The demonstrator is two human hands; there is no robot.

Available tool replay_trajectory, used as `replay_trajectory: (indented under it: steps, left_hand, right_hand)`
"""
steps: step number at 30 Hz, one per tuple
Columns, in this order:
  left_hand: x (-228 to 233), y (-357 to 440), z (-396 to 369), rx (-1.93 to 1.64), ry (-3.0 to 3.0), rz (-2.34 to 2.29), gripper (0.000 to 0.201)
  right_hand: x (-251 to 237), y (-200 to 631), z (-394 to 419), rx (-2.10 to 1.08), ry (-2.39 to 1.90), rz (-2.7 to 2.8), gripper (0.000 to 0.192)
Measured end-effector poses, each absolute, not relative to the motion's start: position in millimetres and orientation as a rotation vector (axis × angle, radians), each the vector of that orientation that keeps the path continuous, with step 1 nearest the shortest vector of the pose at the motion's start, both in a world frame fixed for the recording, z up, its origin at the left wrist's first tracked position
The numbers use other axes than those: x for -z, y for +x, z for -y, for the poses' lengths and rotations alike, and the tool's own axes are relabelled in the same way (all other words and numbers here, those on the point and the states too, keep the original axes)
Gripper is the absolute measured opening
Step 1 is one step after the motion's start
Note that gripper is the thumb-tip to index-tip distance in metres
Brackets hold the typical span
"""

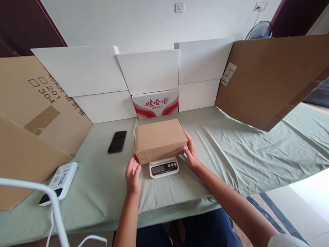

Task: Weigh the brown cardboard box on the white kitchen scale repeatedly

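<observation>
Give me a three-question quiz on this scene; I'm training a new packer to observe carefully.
1. True or false: the brown box sits on the scale.
2. What lies left of the box on the green cloth? A) black phone B) scissors C) tape roll
3. Where does each hand touch the box?

Key
1. True.
2. A.
3. The left hand is at its near left corner, the right hand at its right side.

You get bright, even daylight, strongest on the floor (315,197) at right; soft shadows, no glare. Sharp centre, edges bent by wide-angle.
</observation>
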State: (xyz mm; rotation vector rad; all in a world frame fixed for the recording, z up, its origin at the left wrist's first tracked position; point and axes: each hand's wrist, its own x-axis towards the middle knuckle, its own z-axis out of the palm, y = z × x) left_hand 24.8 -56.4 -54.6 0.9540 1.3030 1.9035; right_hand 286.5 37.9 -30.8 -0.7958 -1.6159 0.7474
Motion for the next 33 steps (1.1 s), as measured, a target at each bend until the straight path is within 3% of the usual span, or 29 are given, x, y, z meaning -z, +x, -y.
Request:
replay_trajectory:
  steps: [15,33]
  left_hand:
    - [49.0,24.2,58.8,-1.958,0.969,-1.203,0.062]
    - [57.7,22.9,57.1,-1.940,0.936,-1.274,0.070]
  right_hand:
    - [33.7,287.8,-41.8,-0.701,-0.779,1.556,0.066]
    - [36.1,289.6,-44.1,-0.683,-0.764,1.615,0.066]
